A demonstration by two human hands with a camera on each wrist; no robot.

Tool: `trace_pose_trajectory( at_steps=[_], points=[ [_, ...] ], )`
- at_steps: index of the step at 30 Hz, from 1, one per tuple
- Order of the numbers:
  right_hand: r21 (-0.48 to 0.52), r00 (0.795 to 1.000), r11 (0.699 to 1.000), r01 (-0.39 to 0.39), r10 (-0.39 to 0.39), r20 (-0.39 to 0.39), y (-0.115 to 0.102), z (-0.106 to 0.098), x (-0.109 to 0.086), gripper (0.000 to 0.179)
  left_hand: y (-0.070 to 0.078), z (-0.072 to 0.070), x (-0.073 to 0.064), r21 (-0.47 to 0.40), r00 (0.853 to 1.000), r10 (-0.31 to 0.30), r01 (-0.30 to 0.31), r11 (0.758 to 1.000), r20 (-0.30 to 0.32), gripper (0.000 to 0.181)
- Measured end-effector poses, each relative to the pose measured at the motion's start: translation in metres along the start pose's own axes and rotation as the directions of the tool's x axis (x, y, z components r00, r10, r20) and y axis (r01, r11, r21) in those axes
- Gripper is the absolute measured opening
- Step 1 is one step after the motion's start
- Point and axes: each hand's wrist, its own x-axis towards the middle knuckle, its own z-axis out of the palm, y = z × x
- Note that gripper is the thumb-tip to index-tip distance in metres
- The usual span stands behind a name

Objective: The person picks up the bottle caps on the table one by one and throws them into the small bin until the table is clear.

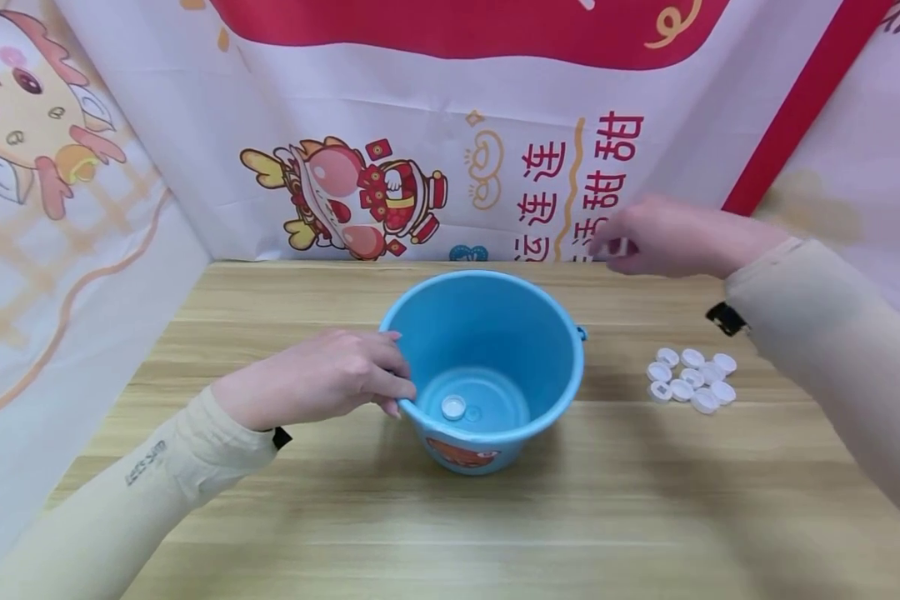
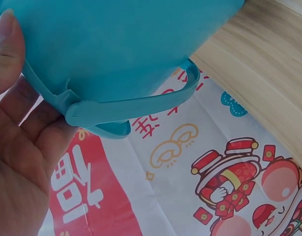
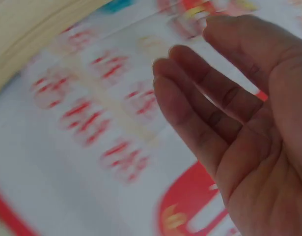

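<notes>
A blue bucket [image 1: 487, 350] stands upright on the wooden table, and one white bottle cap [image 1: 453, 407] lies on its bottom. My left hand [image 1: 330, 375] grips the bucket's left rim; in the left wrist view the thumb is on one side of the wall and the fingers on the other. Raised in the air to the right of the bucket is my right hand [image 1: 660, 237]. In the right wrist view this right hand [image 3: 254, 118] holds nothing, its fingers loosely bent. Several white bottle caps [image 1: 692, 377] lie in a cluster on the table, below the right forearm.
The bucket's handle [image 2: 141, 105] hangs along its far side in the left wrist view. A printed cloth [image 1: 435, 100] stands behind the wooden table [image 1: 307, 508], with another printed cloth [image 1: 45, 250] along the left side.
</notes>
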Motion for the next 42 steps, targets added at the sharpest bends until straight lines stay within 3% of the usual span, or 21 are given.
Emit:
trace_pose_trajectory(
  at_steps=[5, 9, 16, 20, 26, 30, 42],
  points=[
    [0.036, 0.995, 0.995, -0.096, 0.094, 0.040, 0.063, 0.042, -0.022, 0.035, 0.000, 0.000, -0.003, -0.005, 1.000, 0.000, 0.000, 1.000, -0.013, 0.025],
    [0.055, 0.992, 0.993, -0.103, 0.098, 0.080, 0.109, 0.079, -0.045, 0.030, 0.001, 0.000, -0.002, -0.015, 1.000, 0.003, -0.003, 1.000, -0.017, 0.025],
    [0.152, 0.984, 0.978, -0.145, 0.128, 0.121, 0.161, 0.140, -0.075, 0.030, 0.001, -0.001, -0.002, -0.003, 1.000, 0.004, -0.004, 1.000, -0.012, 0.025],
    [0.178, 0.969, 0.961, -0.212, 0.184, 0.162, 0.176, 0.164, -0.086, 0.033, 0.001, -0.002, -0.002, -0.005, 1.000, -0.008, 0.008, 1.000, -0.006, 0.026],
    [0.235, 0.964, 0.941, -0.243, 0.208, 0.164, 0.187, 0.186, -0.097, 0.029, 0.001, -0.002, -0.003, -0.013, 1.000, -0.022, 0.022, 1.000, 0.000, 0.029],
    [0.272, 0.960, 0.924, -0.269, 0.232, 0.159, 0.191, 0.193, -0.100, 0.030, 0.000, -0.002, -0.003, -0.018, 1.000, -0.013, 0.013, 1.000, -0.008, 0.029],
    [0.265, 0.960, 0.923, -0.279, 0.262, 0.100, 0.193, 0.202, -0.100, 0.021, 0.000, -0.001, -0.001, -0.016, 1.000, -0.018, 0.017, 1.000, -0.005, 0.031]
  ],
)
